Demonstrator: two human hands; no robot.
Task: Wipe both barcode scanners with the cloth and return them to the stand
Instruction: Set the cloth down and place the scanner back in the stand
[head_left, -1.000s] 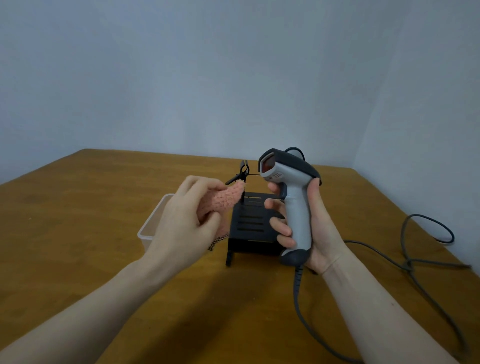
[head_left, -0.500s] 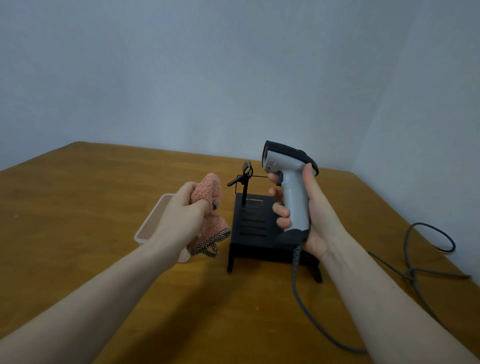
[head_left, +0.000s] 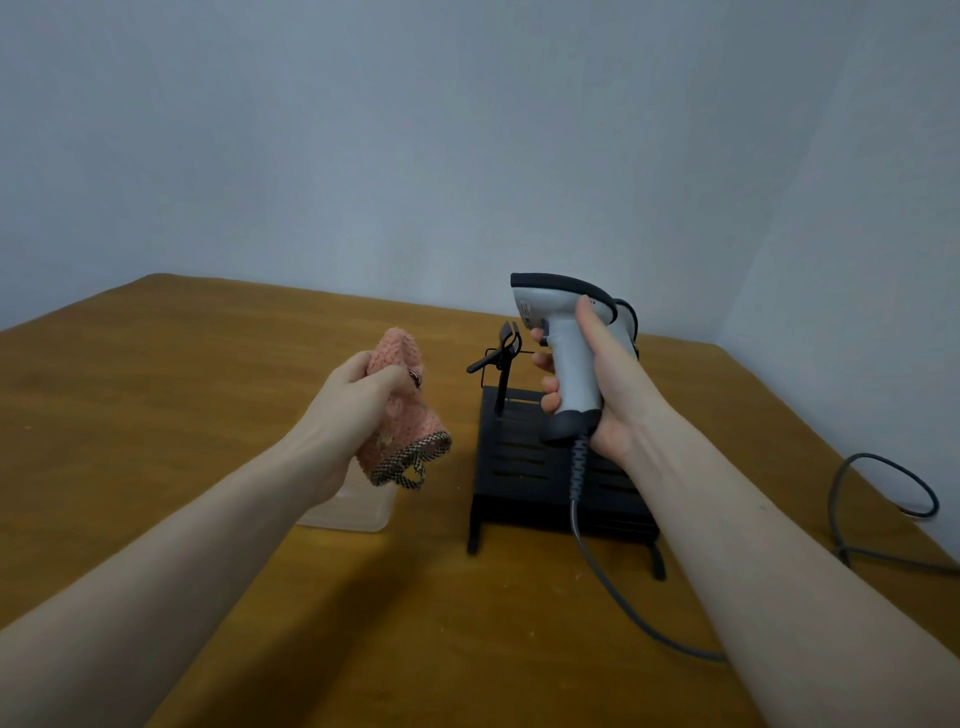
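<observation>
My right hand (head_left: 605, 395) grips a grey barcode scanner (head_left: 566, 353) by its handle, upright above the black slatted stand (head_left: 524, 467). Its dark head points left and its coiled cable (head_left: 579, 467) hangs down from the handle's base. My left hand (head_left: 353, 400) holds a bunched pink cloth (head_left: 402, 410) with a checked hem, to the left of the stand and apart from the scanner. Behind the held scanner a second scanner (head_left: 628, 317) is mostly hidden; only a dark edge shows. A thin black clip arm (head_left: 498, 353) rises from the stand's back left.
A translucent plastic tray (head_left: 358, 509) lies on the wooden table (head_left: 156, 415) under my left wrist. A grey cable (head_left: 883, 493) loops at the table's right edge near the wall. Walls close the far and right sides.
The cloth has moved left, away from the scanner, and now hangs lower from my left hand. My right hand has turned the scanner so its head faces further away and shifted it right.
</observation>
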